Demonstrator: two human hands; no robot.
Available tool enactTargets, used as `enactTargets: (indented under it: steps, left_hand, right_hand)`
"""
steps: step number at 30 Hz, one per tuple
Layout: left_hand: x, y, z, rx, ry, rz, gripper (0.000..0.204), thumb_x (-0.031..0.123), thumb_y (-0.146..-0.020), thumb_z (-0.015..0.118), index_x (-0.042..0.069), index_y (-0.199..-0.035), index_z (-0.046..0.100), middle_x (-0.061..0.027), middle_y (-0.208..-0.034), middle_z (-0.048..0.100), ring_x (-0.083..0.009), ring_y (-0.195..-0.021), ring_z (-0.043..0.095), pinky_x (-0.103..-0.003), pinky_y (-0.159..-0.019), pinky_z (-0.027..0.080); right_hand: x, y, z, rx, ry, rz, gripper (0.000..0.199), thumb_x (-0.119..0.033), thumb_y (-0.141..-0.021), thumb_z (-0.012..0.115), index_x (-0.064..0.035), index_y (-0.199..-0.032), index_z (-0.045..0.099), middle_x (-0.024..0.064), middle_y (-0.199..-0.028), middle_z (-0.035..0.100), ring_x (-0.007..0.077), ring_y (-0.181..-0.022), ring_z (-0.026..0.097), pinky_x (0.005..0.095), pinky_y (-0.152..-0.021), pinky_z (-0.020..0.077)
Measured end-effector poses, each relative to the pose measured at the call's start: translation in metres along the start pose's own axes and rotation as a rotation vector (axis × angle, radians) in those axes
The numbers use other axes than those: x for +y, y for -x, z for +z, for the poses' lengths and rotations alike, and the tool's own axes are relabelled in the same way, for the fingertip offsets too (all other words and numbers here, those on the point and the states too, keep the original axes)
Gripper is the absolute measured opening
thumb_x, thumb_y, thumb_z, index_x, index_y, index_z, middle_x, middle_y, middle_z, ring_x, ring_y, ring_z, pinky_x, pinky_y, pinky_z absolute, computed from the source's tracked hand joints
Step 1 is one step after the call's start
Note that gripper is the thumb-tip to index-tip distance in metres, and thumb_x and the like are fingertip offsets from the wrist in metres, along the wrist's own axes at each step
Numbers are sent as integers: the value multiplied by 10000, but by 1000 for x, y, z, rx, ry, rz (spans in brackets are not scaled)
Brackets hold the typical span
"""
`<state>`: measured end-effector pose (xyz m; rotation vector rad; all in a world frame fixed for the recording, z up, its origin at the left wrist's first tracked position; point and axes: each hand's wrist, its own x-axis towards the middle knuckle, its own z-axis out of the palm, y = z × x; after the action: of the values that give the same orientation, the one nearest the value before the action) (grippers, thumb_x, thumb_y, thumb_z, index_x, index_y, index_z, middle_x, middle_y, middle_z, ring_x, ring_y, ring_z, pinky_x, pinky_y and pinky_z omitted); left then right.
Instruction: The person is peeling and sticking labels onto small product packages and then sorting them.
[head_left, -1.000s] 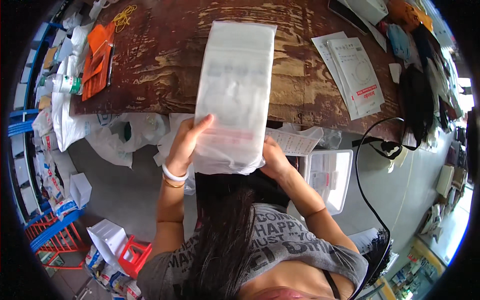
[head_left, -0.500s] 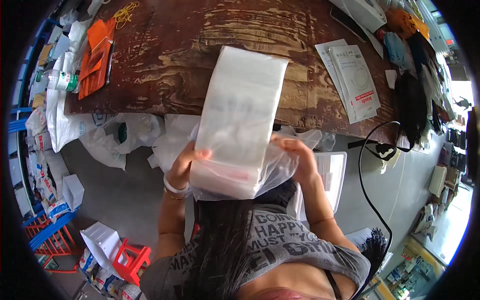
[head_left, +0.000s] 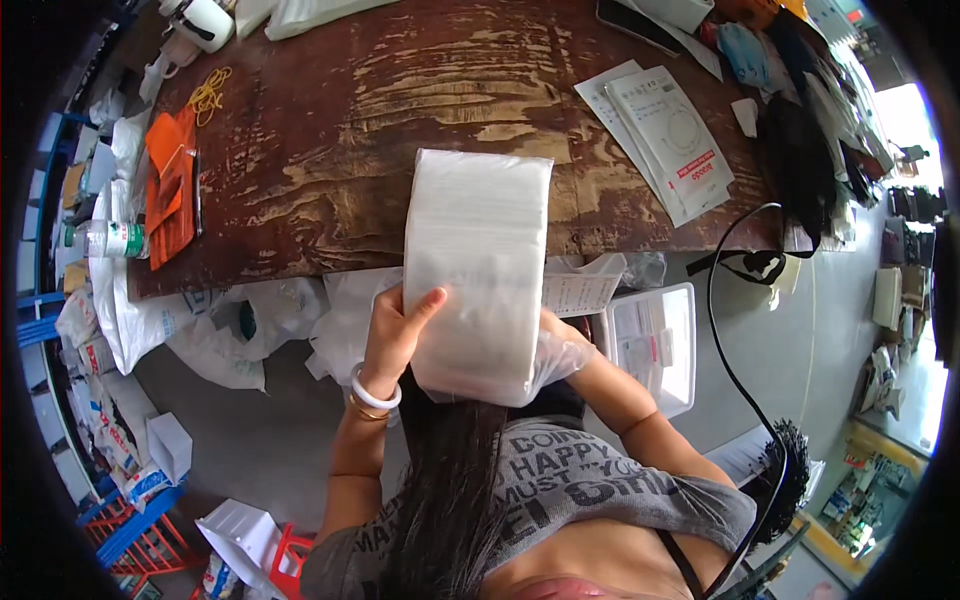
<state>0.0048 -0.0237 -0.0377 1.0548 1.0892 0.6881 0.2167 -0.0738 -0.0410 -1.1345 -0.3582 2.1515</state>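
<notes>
A thick, oblong pack of translucent plastic bags [head_left: 478, 240] is held up in front of me, its far part over the near edge of the worn brown table [head_left: 330, 170]. My left hand [head_left: 400, 325] grips its left side, the thumb lying on top and the fingers going behind. My right hand [head_left: 556, 328] is at the lower right side of the pack; its fingers are hidden behind it. Loose clear film [head_left: 562, 362] hangs from the pack's near right corner, over my right hand and wrist.
Printed sheets [head_left: 672, 145] lie at the table's right. Orange packets [head_left: 170, 195], a plastic bottle [head_left: 108, 238] and yellow cord [head_left: 208, 97] are at the left. A clear bin [head_left: 650, 350] stands below on the right, near a black cable [head_left: 722, 340].
The pack has come nearer to me and stands straighter. My left hand has shifted up along its side. My right hand has moved from the loose film to partly behind the pack.
</notes>
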Motion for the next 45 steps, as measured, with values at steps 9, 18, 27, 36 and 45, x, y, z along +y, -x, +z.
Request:
enactTargets:
  steps: [9, 18, 27, 36, 45]
  left_hand:
    - [18, 21, -19, 64, 9, 107, 517, 434, -915, 809, -54, -1059, 716, -44, -902, 729, -111, -815, 657, -262, -710, 502]
    - [63, 31, -27, 396, 197, 249, 413, 298, -947, 750, -65, -1136, 693, -66, -1011, 722, -132, -915, 659, -279, -796, 500]
    - [58, 7, -13, 525, 255, 309, 305, 213, -1020, 651, -47, -1169, 705, -86, -1060, 739, -131, -910, 683, -284, -820, 518]
    - [60, -4, -22, 312, 433, 195, 494, 296, -1056, 605, -18, -1429, 531, -115, -1315, 656, -211, -1178, 652, -366, -984, 533]
    - [69, -1, -23, 273, 416, 172, 540, 426, -1100, 490, -38, -1358, 592, -96, -1261, 683, -156, -1103, 662, -288, -955, 525]
  right_hand:
    - [-12, 39, 7, 196, 234, -312, 514, -482, -1012, 602, -19, -1235, 620, 84, -1098, 660, 164, -947, 656, 307, -834, 539]
    - [-69, 62, 6, -147, -305, -743, 422, -475, -1041, 613, -76, -909, 573, 17, -762, 584, 114, -669, 561, 271, -642, 477]
    - [-89, 51, 14, -214, -633, -844, 332, -413, -1058, 595, -116, -1200, 636, 86, -1185, 701, 231, -1052, 681, 415, -960, 559]
    - [-49, 4, -23, -511, -940, -132, 379, -277, -1096, 473, 5, -1301, 622, 140, -1169, 724, 221, -954, 727, 354, -787, 622]
    - [-45, 5, -30, -850, -656, -209, 610, -322, -1041, 478, 103, -1477, 444, 232, -1341, 654, 309, -1226, 657, 435, -1071, 518]
